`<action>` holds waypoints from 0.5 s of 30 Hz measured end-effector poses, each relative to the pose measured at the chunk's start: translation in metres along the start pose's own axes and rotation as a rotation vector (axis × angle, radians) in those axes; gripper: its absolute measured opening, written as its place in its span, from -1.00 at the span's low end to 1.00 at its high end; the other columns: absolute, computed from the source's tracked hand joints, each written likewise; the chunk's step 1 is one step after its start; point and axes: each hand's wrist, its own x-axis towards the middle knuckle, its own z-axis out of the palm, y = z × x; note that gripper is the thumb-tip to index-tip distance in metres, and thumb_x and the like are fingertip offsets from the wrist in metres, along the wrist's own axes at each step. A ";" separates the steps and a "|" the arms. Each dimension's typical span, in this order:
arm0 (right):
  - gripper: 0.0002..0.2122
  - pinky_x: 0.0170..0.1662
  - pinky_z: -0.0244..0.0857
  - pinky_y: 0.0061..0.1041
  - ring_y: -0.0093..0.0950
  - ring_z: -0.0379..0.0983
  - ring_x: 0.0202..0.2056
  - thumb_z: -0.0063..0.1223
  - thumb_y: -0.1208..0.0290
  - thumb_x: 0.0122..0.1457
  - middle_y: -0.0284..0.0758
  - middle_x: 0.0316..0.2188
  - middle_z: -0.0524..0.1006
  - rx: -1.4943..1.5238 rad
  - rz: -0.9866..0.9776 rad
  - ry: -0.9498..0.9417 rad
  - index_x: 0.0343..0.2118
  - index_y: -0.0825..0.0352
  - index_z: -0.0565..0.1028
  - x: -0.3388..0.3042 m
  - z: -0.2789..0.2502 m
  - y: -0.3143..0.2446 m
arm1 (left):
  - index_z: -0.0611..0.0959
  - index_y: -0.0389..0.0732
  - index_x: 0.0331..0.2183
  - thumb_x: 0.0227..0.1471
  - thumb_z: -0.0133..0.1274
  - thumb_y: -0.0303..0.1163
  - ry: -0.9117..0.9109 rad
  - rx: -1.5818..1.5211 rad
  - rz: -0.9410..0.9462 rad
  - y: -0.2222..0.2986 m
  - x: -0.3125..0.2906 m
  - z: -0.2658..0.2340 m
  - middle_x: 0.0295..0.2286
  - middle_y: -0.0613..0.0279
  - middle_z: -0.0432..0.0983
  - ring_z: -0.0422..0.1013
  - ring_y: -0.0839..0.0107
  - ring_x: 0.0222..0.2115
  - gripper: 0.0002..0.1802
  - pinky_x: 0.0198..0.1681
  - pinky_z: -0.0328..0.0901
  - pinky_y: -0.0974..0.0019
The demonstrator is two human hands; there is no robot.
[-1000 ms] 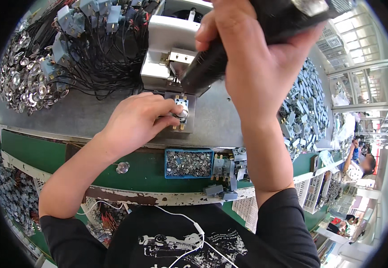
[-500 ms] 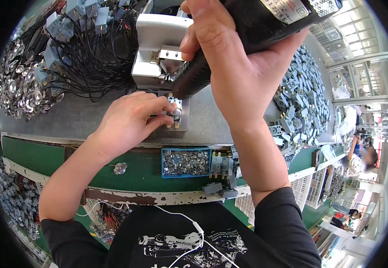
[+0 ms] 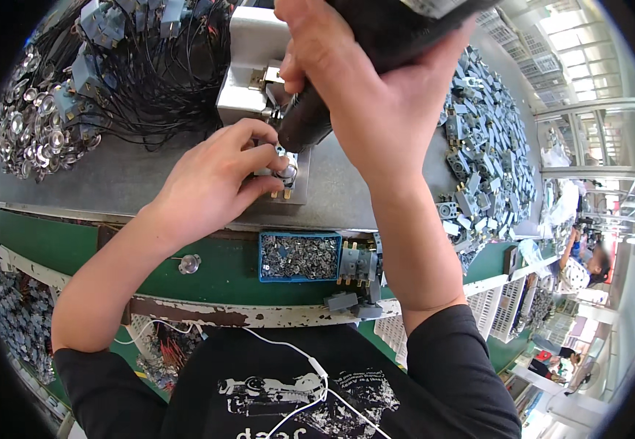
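A black handheld power screwdriver (image 3: 398,33) is gripped in my right hand (image 3: 379,110), fingers wrapped round its body. The tool slants down to the left, its nose just above a small switch-like part (image 3: 286,173) with a shiny round metal piece and brass-coloured terminals. That part sits on a flat metal plate (image 3: 299,194). My left hand (image 3: 208,179) comes in from the left with thumb and fingers pinched on the part, close beside the tool's nose. The tool's very tip and the contact under it are hidden. Behind stands a white metal fixture (image 3: 251,44).
Left lie shiny round metal caps (image 3: 36,139) and black cables (image 3: 171,88) with grey blocks. Grey switch bodies (image 3: 489,146) heap at right. In front are a blue tray (image 3: 299,279) of small metal pieces, grey parts (image 3: 357,263) and one loose metal piece (image 3: 189,264).
My right hand and the screwdriver's body have swung left and up in the view. My left fingers have shifted up the part, nearer the tool's nose. The whole view has moved slightly.
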 end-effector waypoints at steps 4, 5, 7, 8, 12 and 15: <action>-0.55 -0.49 0.48 -0.57 -0.55 0.55 -0.48 0.25 0.81 0.08 -0.27 -0.39 0.57 0.334 -0.345 0.039 -0.01 0.45 0.30 0.000 0.021 0.023 | 0.63 -0.12 -0.22 0.05 0.28 -0.33 0.027 0.024 0.020 0.001 -0.005 0.001 -0.06 0.21 0.51 0.49 0.10 -0.12 -0.77 -0.09 0.43 0.09; -0.55 -0.49 0.48 -0.57 -0.55 0.55 -0.48 0.25 0.81 0.08 -0.27 -0.39 0.57 0.333 -0.342 0.037 -0.01 0.45 0.30 0.001 0.017 0.028 | 0.62 -0.13 -0.21 0.06 0.27 -0.32 0.014 0.025 0.013 -0.001 -0.006 0.003 -0.04 0.20 0.51 0.49 0.09 -0.12 -0.76 -0.09 0.43 0.09; -0.56 -0.50 0.47 -0.57 -0.55 0.55 -0.49 0.23 0.81 0.10 -0.27 -0.39 0.57 0.185 -0.300 -0.085 0.00 0.46 0.30 0.003 0.002 0.030 | 0.62 -0.14 -0.20 0.06 0.27 -0.32 0.001 0.024 0.004 -0.001 -0.007 0.004 -0.02 0.20 0.51 0.49 0.08 -0.12 -0.75 -0.09 0.43 0.08; -0.56 -0.51 0.46 -0.57 -0.55 0.55 -0.49 0.22 0.81 0.10 -0.27 -0.39 0.57 0.111 -0.279 -0.145 0.00 0.46 0.31 0.003 -0.006 0.029 | 0.61 -0.14 -0.21 0.07 0.26 -0.32 -0.001 0.010 0.005 0.000 -0.007 0.005 -0.03 0.19 0.52 0.49 0.08 -0.12 -0.75 -0.09 0.43 0.08; -0.52 -0.52 0.44 -0.58 -0.55 0.54 -0.50 0.20 0.81 0.12 -0.28 -0.41 0.56 -0.008 -0.325 -0.278 0.07 0.44 0.27 -0.001 -0.008 0.030 | 0.61 -0.15 -0.21 0.07 0.26 -0.32 0.026 -0.010 0.016 0.000 -0.011 0.009 -0.04 0.17 0.52 0.49 0.07 -0.12 -0.76 -0.09 0.42 0.08; -0.35 -0.53 0.42 -0.58 -0.55 0.53 -0.51 0.18 0.83 0.11 -0.28 -0.41 0.54 0.083 -0.248 -0.078 0.22 0.35 0.14 -0.014 0.016 0.016 | 0.62 -0.15 -0.22 0.07 0.26 -0.34 0.057 -0.009 0.063 -0.004 -0.010 0.013 -0.04 0.17 0.52 0.48 0.07 -0.11 -0.77 -0.08 0.41 0.08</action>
